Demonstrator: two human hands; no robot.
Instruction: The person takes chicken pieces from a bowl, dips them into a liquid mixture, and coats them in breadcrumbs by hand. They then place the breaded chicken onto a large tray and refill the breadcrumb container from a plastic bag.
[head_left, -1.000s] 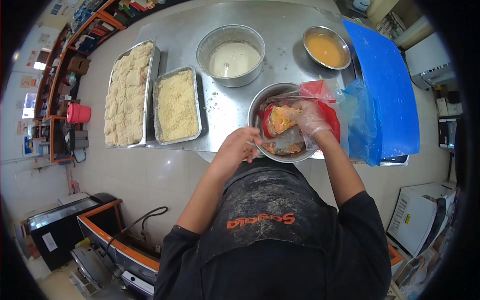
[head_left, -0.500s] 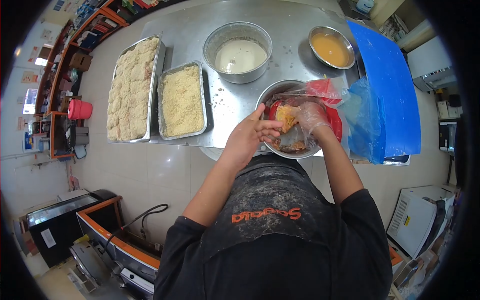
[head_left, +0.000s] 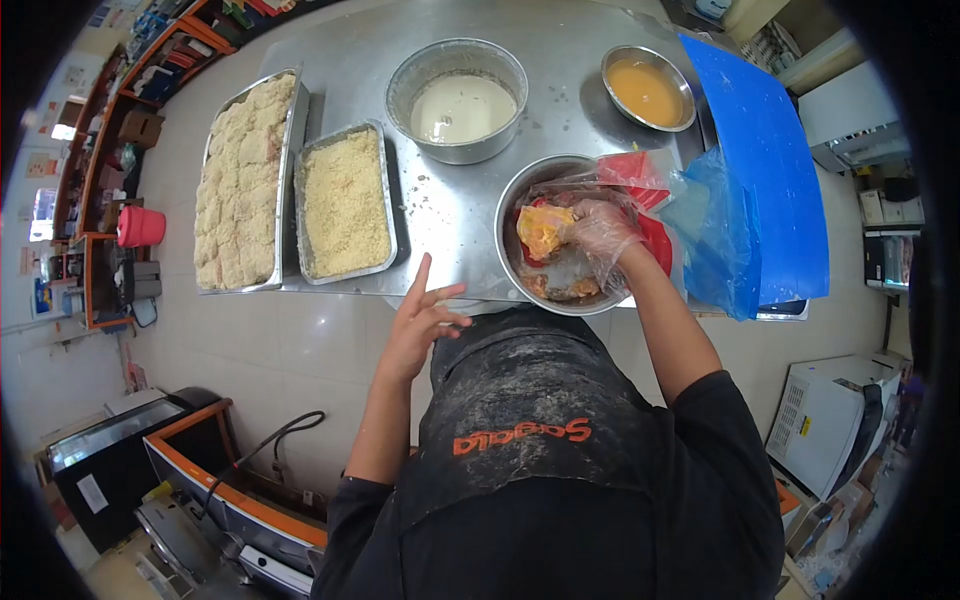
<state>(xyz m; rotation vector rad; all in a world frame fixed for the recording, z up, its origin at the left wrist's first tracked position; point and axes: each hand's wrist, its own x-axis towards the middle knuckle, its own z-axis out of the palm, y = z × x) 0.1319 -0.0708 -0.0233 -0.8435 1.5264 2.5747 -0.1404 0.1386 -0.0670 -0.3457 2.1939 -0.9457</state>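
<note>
Two hands are at work, both belonging to one person. The right hand (head_left: 606, 235), in one clear glove, grips one yellow-orange piece (head_left: 543, 231) between its fingers and thumb, over the meat bowl (head_left: 507, 214). More darker pieces (head_left: 572, 289) lie low in that bowl, too overlapped to count. The left hand (head_left: 420, 325) is bare and holds nothing, its fingers spread apart near the front edge of the bench (head_left: 570, 100). Three round vessels stand there: the meat bowl, one deep pan (head_left: 473, 151) of whitish liquid and one smaller bowl (head_left: 683, 124) of orange liquid. Two rectangular trays sit side by side at the left: one large tray (head_left: 291, 168) of crumb-coated pieces and one smaller tray (head_left: 388, 212) of loose crumbs. One blue sheet (head_left: 785, 190) lies at the right, beside one blue bag (head_left: 722, 235).
</note>
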